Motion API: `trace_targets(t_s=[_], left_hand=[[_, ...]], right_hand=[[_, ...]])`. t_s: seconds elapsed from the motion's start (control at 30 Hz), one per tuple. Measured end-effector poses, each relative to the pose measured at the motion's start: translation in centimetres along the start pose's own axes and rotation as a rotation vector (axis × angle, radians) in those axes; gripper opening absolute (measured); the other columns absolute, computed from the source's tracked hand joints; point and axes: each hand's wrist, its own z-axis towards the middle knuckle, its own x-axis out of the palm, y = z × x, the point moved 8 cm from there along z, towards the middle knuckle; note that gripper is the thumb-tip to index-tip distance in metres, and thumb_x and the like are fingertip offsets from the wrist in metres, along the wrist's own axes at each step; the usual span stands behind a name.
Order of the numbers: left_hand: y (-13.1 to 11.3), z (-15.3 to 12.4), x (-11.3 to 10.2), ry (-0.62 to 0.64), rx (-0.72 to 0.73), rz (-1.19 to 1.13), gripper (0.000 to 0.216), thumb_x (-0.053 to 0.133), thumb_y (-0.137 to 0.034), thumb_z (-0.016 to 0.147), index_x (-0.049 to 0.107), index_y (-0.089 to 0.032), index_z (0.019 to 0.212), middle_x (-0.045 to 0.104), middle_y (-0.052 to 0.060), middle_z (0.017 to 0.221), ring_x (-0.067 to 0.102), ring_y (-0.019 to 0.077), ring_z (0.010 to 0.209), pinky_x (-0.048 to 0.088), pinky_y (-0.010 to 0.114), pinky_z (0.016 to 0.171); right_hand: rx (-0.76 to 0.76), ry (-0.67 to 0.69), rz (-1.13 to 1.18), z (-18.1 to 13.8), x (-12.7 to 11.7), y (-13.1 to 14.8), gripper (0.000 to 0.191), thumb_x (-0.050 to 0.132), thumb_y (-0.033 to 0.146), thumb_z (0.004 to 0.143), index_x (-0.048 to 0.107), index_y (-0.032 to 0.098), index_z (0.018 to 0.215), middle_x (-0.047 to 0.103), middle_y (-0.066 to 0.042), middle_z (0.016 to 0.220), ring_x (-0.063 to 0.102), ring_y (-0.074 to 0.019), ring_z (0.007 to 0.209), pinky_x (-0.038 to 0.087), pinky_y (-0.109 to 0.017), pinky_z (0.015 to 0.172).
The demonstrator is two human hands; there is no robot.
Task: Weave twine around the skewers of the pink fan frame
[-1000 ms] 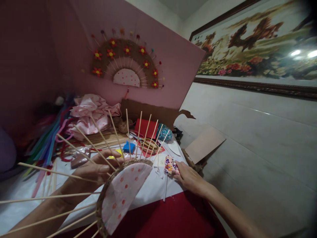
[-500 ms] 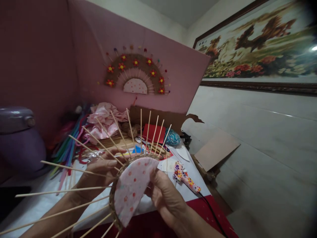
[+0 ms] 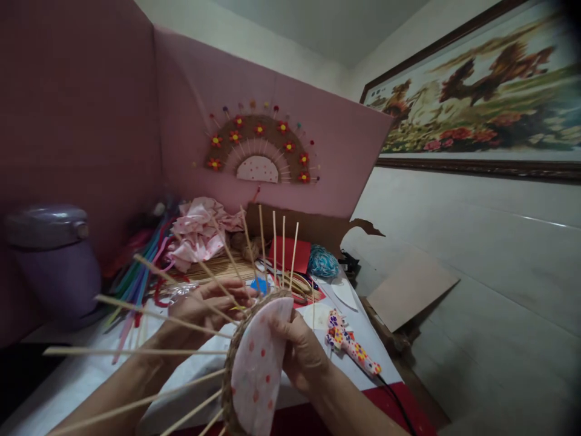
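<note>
A half-round piece (image 3: 258, 363) covered in white cloth with reddish dots is tilted in front of me. Brown twine braid (image 3: 230, 369) edges its curve, and thin wooden sticks (image 3: 158, 351) fan outward from it. My right hand (image 3: 302, 345) pinches its straight side, thumb on the dotted face, the other fingers behind and partly hidden. Behind the upper-left sticks is my left hand (image 3: 209, 309), its fingers stretched toward the braided rim and nothing seen in its grasp. Whether its fingertips touch the rim I cannot tell.
A flower-patterned glue gun (image 3: 351, 345) lies to the right with its black cord. Behind are crumpled pink cloth (image 3: 200, 230), blue yarn (image 3: 323, 261), red card (image 3: 290, 254) and colourful pipe cleaners (image 3: 140, 272). A finished-looking fan decoration (image 3: 258, 145) hangs on the pink board (image 3: 340, 145).
The half-round piece has turned, its face now narrower and more upright, and sits farther right. My left hand's fingers have straightened toward the rim. The view has shifted slightly.
</note>
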Motion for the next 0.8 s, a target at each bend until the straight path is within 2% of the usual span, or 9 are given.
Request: trace_targets(t_s=[0.07,0.17,0.27,0.43,0.53,0.8], left_hand=[[0.6,0.2,-0.3,-0.074,0.005,0.042,0.011,0.066,-0.012,0.068,0.068,-0.014,0.079,0.069,0.006,0.074,0.063,0.0145,0.065,0.048,0.023,0.061],[1.4,0.1,-0.2,-0.101,-0.007,0.056,0.008,0.069,-0.014,0.065,0.067,-0.014,0.073,0.068,0.004,0.068,0.061,0.0122,0.057,0.046,0.020,0.054],[1.3,0.0,-0.2,-0.090,0.032,0.034,0.006,0.071,-0.013,0.063,0.066,-0.014,0.067,0.067,0.003,0.069,0.060,0.0113,0.058,0.046,0.019,0.054],[0.9,0.1,0.3,0.029,0.099,0.071,0.010,0.074,-0.013,0.057,0.067,-0.013,0.064,0.064,0.004,0.070,0.058,0.0135,0.062,0.046,0.022,0.057],[0.9,0.2,0.3,0.039,0.119,0.106,0.013,0.075,-0.015,0.054,0.068,-0.014,0.065,0.063,0.005,0.070,0.058,0.0150,0.063,0.045,0.024,0.056],[0.9,0.4,0.6,0.053,0.155,0.218,0.010,0.073,-0.020,0.060,0.065,-0.013,0.060,0.058,0.004,0.066,0.054,0.0130,0.061,0.042,0.023,0.055]], right_hand=[[0.047,-0.005,0.035,-0.1,0.3,-0.6,0.030,0.077,0.029,0.055,0.061,0.014,0.075,0.063,0.000,0.066,0.057,-0.0118,0.059,0.043,-0.023,0.060],[0.069,0.026,0.041,0.0,0.8,-1.3,0.031,0.078,0.029,0.053,0.062,0.012,0.074,0.064,-0.001,0.064,0.056,-0.0117,0.056,0.043,-0.022,0.058],[0.074,0.062,0.040,0.1,0.9,-1.7,0.031,0.077,0.030,0.053,0.063,0.012,0.072,0.063,-0.002,0.060,0.056,-0.0114,0.053,0.043,-0.022,0.056],[0.096,0.098,0.032,0.2,0.9,-2.1,0.031,0.078,0.031,0.052,0.063,0.011,0.070,0.061,-0.001,0.056,0.055,-0.0115,0.052,0.043,-0.022,0.054],[0.117,0.126,0.035,0.2,1.1,-2.4,0.033,0.078,0.032,0.052,0.063,0.010,0.071,0.062,-0.002,0.058,0.056,-0.0123,0.055,0.044,-0.022,0.055],[0.134,0.138,0.045,0.2,0.8,-2.9,0.034,0.078,0.032,0.052,0.063,0.010,0.072,0.064,-0.004,0.062,0.057,-0.0120,0.055,0.044,-0.022,0.055]])
